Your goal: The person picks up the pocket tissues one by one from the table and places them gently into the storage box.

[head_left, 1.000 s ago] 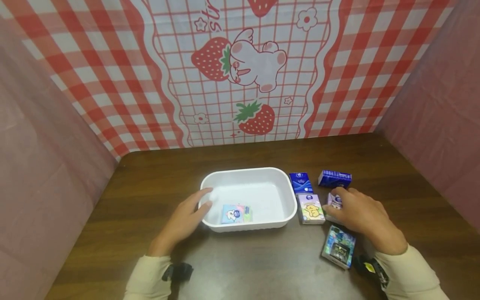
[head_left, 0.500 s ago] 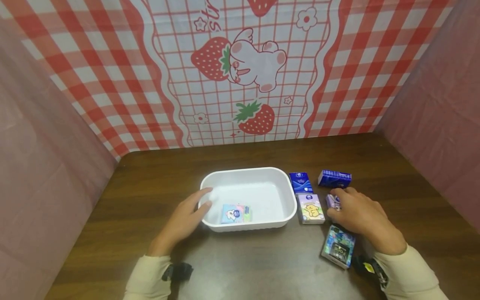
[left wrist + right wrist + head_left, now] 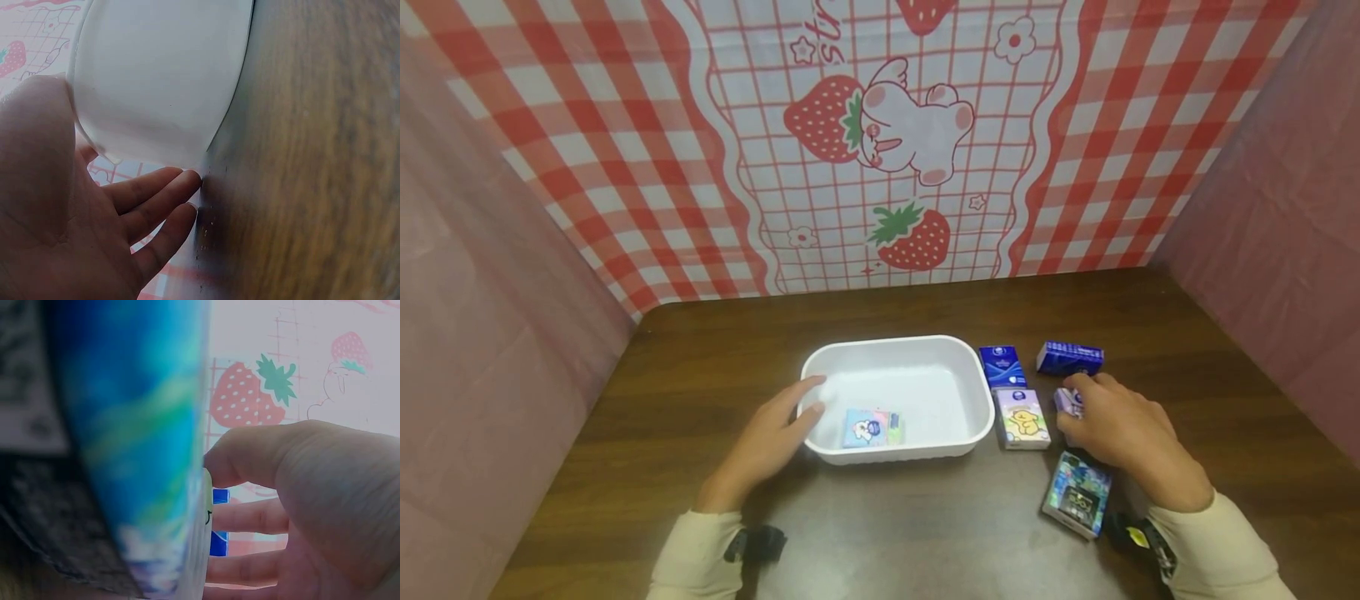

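Observation:
My left hand (image 3: 767, 437) rests at the left end of a white plastic tray (image 3: 932, 452), its thumb and index finger over the rim. In the left wrist view, the other fingers (image 3: 162, 200) extend loosely below the tray wall. A pink and blue tissue pack (image 3: 859, 429) lies inside the tray. On the right, my right hand (image 3: 1123, 429) holds a purple tissue pack (image 3: 1067, 402) between thumb and fingers, low over the table. The hand covers most of that pack. A purple pack with a yellow character (image 3: 1022, 419) lies just left of it.
Two dark blue tissue packs (image 3: 1002, 367) lie behind, one beside the tray and another blue pack (image 3: 1070, 358) farther right. A blue-green patterned pack (image 3: 1078, 493) lies in front of the right hand. The wooden table (image 3: 715, 358) meets a checked cloth backdrop (image 3: 880, 242).
My right hand has shifted slightly to the right along with the purple tissue pack. The left hand and tray stay in place.

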`<action>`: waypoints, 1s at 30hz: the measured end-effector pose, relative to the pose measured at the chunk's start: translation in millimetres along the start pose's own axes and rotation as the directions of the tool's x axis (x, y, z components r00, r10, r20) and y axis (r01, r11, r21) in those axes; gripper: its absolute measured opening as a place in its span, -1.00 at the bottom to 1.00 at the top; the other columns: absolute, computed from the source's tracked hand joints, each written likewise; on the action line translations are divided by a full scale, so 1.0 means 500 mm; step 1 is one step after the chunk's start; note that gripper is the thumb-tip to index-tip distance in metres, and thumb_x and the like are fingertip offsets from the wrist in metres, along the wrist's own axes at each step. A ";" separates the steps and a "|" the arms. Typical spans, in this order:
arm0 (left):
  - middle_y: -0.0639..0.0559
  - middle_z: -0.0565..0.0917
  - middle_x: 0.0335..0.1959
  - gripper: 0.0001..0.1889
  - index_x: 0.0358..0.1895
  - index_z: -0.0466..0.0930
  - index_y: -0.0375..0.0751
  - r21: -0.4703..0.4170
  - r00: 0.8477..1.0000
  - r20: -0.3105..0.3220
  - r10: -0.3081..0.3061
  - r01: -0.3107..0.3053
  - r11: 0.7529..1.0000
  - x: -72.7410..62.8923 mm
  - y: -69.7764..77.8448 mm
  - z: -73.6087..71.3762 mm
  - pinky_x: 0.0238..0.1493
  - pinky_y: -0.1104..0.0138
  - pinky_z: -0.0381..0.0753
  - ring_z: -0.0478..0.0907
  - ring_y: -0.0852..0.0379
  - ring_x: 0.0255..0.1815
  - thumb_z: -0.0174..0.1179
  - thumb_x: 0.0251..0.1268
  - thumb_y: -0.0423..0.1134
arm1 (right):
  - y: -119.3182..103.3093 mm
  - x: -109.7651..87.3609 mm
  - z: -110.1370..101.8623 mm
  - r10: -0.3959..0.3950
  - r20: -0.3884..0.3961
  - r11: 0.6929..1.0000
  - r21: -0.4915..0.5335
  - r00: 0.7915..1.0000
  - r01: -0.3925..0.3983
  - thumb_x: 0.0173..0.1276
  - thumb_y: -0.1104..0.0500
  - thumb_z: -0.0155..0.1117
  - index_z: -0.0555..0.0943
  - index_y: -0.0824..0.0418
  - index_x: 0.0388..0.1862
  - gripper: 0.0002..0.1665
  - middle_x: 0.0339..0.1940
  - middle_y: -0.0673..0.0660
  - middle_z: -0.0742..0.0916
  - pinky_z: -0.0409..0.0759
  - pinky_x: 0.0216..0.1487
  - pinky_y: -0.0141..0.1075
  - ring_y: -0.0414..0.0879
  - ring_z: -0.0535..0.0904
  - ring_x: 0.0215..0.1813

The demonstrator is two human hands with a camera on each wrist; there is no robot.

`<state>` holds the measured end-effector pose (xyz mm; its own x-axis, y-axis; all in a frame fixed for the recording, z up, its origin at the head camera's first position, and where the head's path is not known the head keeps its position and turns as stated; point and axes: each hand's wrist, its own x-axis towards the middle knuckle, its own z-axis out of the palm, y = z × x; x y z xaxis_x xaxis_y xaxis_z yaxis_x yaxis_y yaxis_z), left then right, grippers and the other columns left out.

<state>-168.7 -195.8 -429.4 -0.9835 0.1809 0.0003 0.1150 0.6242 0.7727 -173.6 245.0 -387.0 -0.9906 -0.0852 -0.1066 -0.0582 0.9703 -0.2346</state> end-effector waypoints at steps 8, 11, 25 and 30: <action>0.02 0.38 0.47 -0.48 0.47 0.36 0.19 0.004 1.000 -0.003 -0.002 0.002 1.000 0.000 0.002 0.000 0.41 -0.19 0.22 0.25 -0.07 0.50 0.06 0.51 0.10 | -0.003 -0.003 -0.001 -0.005 -0.041 1.000 0.010 0.999 0.006 0.26 -0.07 0.31 0.47 0.31 0.27 -0.29 0.09 0.47 0.55 0.55 -0.36 0.17 0.23 0.55 -0.16; 0.01 0.37 0.48 -0.49 0.47 0.36 0.18 0.002 1.000 -0.004 0.001 -0.001 1.000 -0.001 0.004 0.000 0.41 -0.19 0.21 0.25 -0.08 0.50 0.06 0.52 0.10 | -0.003 -0.003 -0.001 -0.011 -0.056 1.000 0.013 0.998 0.012 0.26 -0.06 0.32 0.46 0.32 0.28 -0.29 0.10 0.48 0.54 0.56 -0.35 0.17 0.25 0.55 -0.14; 0.00 0.38 0.47 -0.47 0.47 0.36 0.17 0.001 1.000 -0.005 0.014 -0.014 1.000 -0.001 0.001 -0.001 0.41 -0.20 0.20 0.25 -0.09 0.50 0.06 0.51 0.11 | -0.023 -0.010 -0.011 -0.031 -0.135 0.999 0.003 0.990 0.031 0.29 -0.09 0.30 0.47 0.27 0.27 -0.31 0.16 0.48 0.54 0.56 -0.28 0.28 0.41 0.56 -0.01; -0.01 0.39 0.47 -0.48 0.47 0.37 0.15 0.005 1.000 -0.005 0.018 -0.018 1.000 0.000 0.001 0.000 0.42 -0.18 0.21 0.27 -0.08 0.49 0.07 0.52 0.08 | -0.028 -0.012 -0.014 -0.032 -0.153 0.999 0.010 0.988 0.034 0.28 -0.08 0.29 0.47 0.28 0.26 -0.32 0.15 0.46 0.55 0.57 -0.30 0.26 0.37 0.58 -0.04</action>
<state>-168.8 -195.6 -429.0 -0.9819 0.1886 0.0177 0.1338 0.6243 0.7696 -167.8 233.4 -376.4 -0.9955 -0.0810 0.0497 -0.0909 0.9646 -0.2474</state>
